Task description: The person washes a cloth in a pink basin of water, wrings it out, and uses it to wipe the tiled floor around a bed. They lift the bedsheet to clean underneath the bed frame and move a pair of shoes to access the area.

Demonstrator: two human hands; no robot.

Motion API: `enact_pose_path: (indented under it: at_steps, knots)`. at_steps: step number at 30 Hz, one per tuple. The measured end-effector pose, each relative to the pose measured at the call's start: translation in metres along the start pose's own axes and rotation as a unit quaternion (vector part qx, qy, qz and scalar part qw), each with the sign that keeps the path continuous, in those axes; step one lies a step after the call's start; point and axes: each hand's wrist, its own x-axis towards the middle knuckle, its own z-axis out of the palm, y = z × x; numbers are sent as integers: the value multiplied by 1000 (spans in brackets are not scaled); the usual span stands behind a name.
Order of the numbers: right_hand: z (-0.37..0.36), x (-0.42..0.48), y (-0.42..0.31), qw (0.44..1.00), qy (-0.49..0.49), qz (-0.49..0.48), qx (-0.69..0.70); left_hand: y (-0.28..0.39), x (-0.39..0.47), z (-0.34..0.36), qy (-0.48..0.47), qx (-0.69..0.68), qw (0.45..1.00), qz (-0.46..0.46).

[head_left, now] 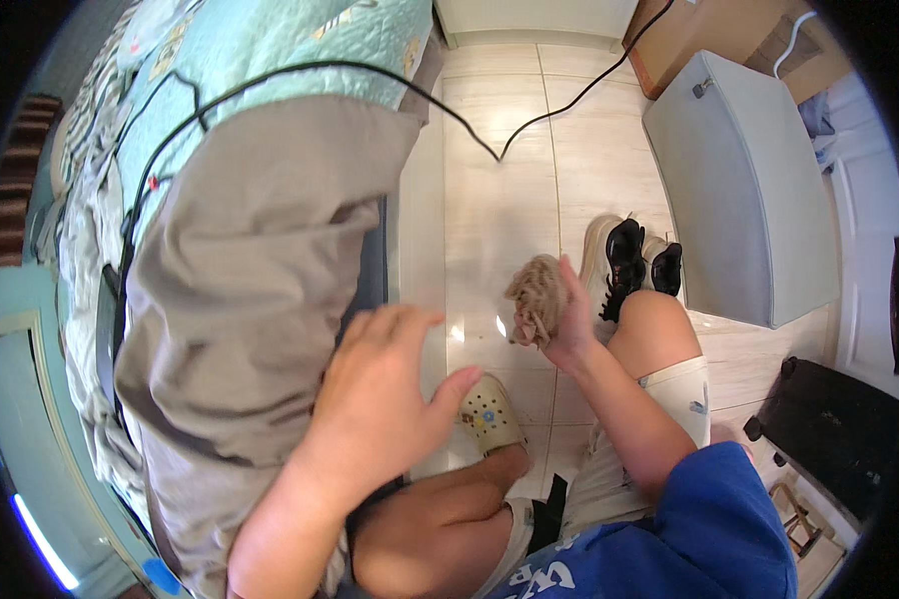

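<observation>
My right hand (571, 329) is closed around a bundle of tan, strand-like material (541, 288), held up over the floor. Whether it is cord or ribbed cloth I cannot tell. Loose ends hang at its lower side. Nothing is in my left hand (382, 397), whose thumb and fingers are spread apart. That hand hovers near the edge of a taupe fabric cover (255, 217) draped over the bed. Below and between my hands, a cream clog (487, 408) with charms is on my foot.
A black cable (322, 66) arches across the bed and over the tiled floor (487, 202). Black-and-beige sneakers (623, 251) stand right of my right hand, beside a grey box-shaped case (742, 195). A black suitcase (831, 427) lies at lower right, and a cardboard box (697, 34) stands behind.
</observation>
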Motion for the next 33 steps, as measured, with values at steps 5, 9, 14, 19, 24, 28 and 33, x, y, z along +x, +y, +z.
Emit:
enact_pose_path:
  at_steps: [5,9,14,19,24,28,33]
  knots:
    - [36,134,-4,940,90,-171,-283,-3,19,11,-130,-70,975,-165]
    - [95,213,-22,890,185,-299,-290,3,28,20,-151,-88,973,-152]
    - [107,146,97,876,265,-274,-296,-3,27,19,-125,-154,964,-179]
    - [36,19,243,913,200,-66,-350,2,32,23,-110,-108,976,-151]
    - [49,156,131,927,98,-269,-244,2,37,20,-153,-104,975,-121]
    - [99,245,-30,897,60,-389,-201,0,36,21,-142,-81,985,-49]
    - [103,196,55,912,155,-310,-220,3,31,17,-166,-79,981,-69]
